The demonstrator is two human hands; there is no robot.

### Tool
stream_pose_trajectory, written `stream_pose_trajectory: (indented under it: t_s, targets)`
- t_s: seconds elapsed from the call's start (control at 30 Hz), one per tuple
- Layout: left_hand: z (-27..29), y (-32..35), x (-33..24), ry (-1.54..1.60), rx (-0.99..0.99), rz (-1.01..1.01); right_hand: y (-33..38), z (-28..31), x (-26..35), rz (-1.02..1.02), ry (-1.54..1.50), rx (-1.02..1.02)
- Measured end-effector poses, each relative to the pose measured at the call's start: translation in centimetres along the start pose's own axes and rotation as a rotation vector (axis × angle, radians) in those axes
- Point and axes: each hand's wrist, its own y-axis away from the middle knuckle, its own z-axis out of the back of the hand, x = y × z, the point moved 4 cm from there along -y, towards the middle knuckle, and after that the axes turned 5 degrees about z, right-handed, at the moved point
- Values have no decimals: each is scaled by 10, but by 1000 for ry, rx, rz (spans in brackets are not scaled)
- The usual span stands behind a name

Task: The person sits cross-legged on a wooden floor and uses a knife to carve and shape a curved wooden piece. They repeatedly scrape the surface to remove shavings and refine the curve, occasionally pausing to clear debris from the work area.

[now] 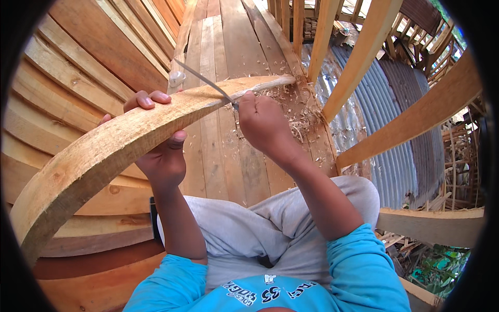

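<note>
A long curved wooden plank (99, 151) runs from the lower left up to a tip near the top centre. My left hand (158, 140) grips it around the middle, fingers over the top edge and thumb beneath. My right hand (262, 122) is closed on the handle of a long thin knife (205, 80), whose blade slants up to the left and meets the plank's upper edge. Pale wood shavings (299, 122) lie scattered just past my right hand.
I sit on a floor of wooden boards (223, 156) inside curved plank walls (78, 67). Slanted timber posts (358, 57) rise on the right, with corrugated metal sheets (395, 130) beyond and below them. My grey-trousered knees (291, 218) fill the lower middle.
</note>
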Motion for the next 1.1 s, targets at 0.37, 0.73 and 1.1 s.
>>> stream_pose_trajectory:
  t_s: [0.37,0.73,1.1]
  targets:
    - [-8,3,-6,-3,-29,-10,3,5,4,-36,-66,-19]
    - [-12,7,-7,-95,-125,25,1,3,5,-47,-124,17]
    - [-13,11,-6,-106,-121,21,5,4,9,-19,-20,-9]
